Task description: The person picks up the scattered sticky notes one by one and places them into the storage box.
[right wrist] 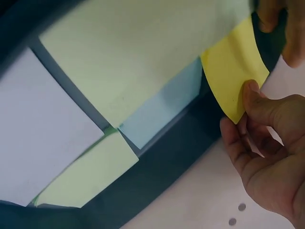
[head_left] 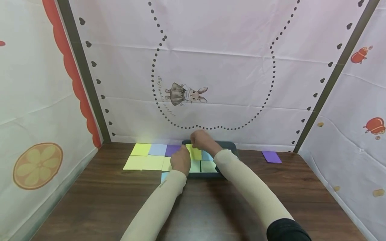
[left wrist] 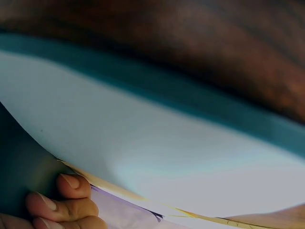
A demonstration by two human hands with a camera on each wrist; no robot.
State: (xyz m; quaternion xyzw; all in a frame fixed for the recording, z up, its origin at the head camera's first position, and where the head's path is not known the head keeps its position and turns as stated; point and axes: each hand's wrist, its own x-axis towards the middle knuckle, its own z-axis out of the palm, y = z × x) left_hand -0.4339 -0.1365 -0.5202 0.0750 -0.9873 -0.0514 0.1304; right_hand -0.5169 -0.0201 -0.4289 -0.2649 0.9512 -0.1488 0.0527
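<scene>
A dark tray (head_left: pixel 208 175) stands at the back of the table, with pale green and blue sticky notes in it. Over its far side my right hand (head_left: pixel 203 140) pinches the lower corner of a yellow sticky note (right wrist: pixel 236 71) between thumb and fingers. The note bends slightly and covers part of a light blue note (right wrist: pixel 164 107). At the tray's left side is my left hand (head_left: pixel 181 160), its fingers (left wrist: pixel 71 207) curled close to the dark wall. Whether they hold the rim or a note is hidden.
Left of the tray, yellow notes (head_left: pixel 134 163), a blue note (head_left: pixel 157 149) and a purple note (head_left: pixel 172 150) lie in rows on the brown table (head_left: pixel 120 207). A single purple note (head_left: pixel 271 157) lies far right. Printed cloth (head_left: pixel 226 77) walls the back and both sides.
</scene>
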